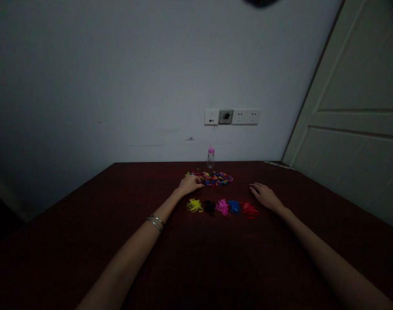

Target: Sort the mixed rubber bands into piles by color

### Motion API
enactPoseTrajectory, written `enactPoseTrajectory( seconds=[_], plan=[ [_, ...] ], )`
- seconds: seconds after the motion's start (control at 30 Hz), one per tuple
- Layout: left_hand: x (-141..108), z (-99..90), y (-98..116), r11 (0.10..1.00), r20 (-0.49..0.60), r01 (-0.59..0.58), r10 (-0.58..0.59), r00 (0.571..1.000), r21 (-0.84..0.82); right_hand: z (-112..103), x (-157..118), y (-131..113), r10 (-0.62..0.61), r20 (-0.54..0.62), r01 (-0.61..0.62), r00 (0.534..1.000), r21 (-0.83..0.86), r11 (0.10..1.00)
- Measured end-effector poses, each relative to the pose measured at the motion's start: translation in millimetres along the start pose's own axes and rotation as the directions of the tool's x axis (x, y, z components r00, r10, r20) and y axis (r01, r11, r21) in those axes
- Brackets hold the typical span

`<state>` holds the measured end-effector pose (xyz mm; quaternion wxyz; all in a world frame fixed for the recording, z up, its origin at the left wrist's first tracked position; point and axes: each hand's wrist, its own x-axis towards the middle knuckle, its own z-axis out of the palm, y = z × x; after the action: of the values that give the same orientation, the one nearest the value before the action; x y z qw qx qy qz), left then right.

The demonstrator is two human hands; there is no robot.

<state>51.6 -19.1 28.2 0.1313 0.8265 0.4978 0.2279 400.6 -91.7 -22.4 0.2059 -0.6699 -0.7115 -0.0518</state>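
My left hand (190, 185), with bracelets at the wrist, reaches to the left edge of a mixed pile of coloured rubber bands (217, 178). Its fingers are bent together in a pinch; what is between them, if anything, is too small to make out. My right hand (263, 196) lies flat on the table, fingers stretched out, holding nothing. Nearer to me is a row of sorted rubber bands: a yellow heap (194, 205), a black heap (210, 207), a pink heap (223, 207), a blue heap (234, 206) and a red heap (249, 209).
A small clear bottle with a pink top (211, 158) stands behind the mixed pile. The dark red table (183, 267) meets a pale wall with sockets (244, 116). A thin strip (278, 165) lies at the back right corner, beside a panelled door (354, 116).
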Motion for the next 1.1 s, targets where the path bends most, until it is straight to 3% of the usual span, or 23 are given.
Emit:
enactPoseTrajectory(
  seconds=[0.23, 0.5, 0.8, 0.97, 1.1],
  plan=[
    [8, 1.1, 3, 0.994, 0.027, 0.007, -0.010, 1.000, 0.110, 2, 0, 2, -0.021, 0.009, 0.021, 1.000, -0.010, 1.000],
    [5, -6.9, -2, 1.000, 0.001, 0.020, -0.020, 1.000, 0.002, 2, -1, 0, -0.010, 0.000, 0.010, 1.000, -0.025, 1.000],
    [16, -9.5, -20, 0.991, 0.016, -0.049, 0.052, 0.999, -0.125, 2, 0, -1, -0.005, -0.013, 0.005, 1.000, -0.013, 1.000],
    [17, -18.7, -6, 0.970, 0.038, -0.123, 0.134, 0.990, -0.211, 3, 0, 0, -0.003, -0.022, 0.002, 1.000, -0.013, 1.000],
    [20, -22.7, 6, 0.963, 0.095, -0.095, 0.123, 0.988, -0.252, 3, 0, 0, -0.010, -0.020, 0.010, 1.000, -0.014, 1.000]
  ],
)
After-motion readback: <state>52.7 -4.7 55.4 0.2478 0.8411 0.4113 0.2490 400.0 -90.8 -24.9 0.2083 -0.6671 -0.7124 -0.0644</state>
